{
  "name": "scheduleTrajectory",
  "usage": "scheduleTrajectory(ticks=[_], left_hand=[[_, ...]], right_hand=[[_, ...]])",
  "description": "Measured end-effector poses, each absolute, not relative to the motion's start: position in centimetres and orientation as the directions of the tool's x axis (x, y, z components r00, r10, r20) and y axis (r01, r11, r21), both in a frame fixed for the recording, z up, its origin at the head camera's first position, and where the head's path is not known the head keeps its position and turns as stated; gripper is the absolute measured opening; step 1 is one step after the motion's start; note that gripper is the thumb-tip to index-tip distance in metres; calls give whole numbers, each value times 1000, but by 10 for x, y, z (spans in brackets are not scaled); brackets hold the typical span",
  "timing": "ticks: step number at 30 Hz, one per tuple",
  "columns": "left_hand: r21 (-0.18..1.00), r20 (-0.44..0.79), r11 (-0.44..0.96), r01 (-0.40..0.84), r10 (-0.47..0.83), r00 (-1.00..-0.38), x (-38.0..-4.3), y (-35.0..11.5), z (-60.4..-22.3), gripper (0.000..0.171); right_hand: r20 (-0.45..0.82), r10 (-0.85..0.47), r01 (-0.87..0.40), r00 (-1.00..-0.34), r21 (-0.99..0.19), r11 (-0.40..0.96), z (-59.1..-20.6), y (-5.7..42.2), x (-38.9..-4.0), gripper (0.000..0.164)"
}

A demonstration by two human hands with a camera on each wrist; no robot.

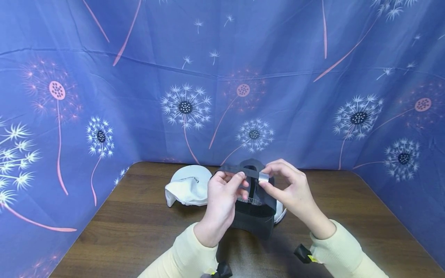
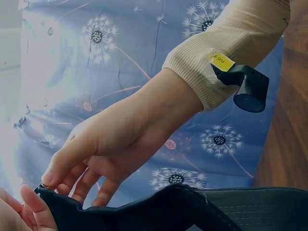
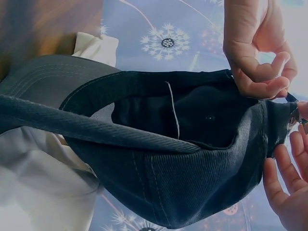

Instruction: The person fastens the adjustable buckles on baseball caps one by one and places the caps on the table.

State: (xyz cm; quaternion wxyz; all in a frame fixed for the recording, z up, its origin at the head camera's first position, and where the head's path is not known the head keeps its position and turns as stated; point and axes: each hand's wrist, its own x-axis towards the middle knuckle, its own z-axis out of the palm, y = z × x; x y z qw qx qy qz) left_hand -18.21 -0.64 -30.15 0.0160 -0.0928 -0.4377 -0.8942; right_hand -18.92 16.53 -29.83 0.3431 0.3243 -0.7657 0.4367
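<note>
A dark baseball cap (image 1: 255, 210) is held up over the table, its brim toward me and its hollow inside visible in the right wrist view. At the back of the cap, my left hand (image 1: 222, 197) pinches the strap (image 3: 276, 115) between thumb and fingers. Opposite it, my right hand (image 1: 292, 185) pinches a small silver buckle (image 1: 264, 177) between thumb and index finger. Both hands (image 2: 115, 139) come close together at the strap end in the left wrist view. Pale lettering on the cap is partly hidden by shadow.
To the left lies a white cap (image 1: 189, 189) with its brim toward the back. Another white item (image 1: 279, 212) shows partly behind the dark cap on the right. The brown wooden table (image 1: 139, 224) is bordered by a blue dandelion-print curtain (image 1: 299, 116).
</note>
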Motion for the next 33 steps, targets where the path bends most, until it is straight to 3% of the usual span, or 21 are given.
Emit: scheduleTrajectory(ticks=[33], left_hand=[[802, 145, -597, 23, 157, -977, -178, 2, -305, 9]], right_hand=[[830, -205, -823, -519, -421, 380, -298, 163, -191, 37]])
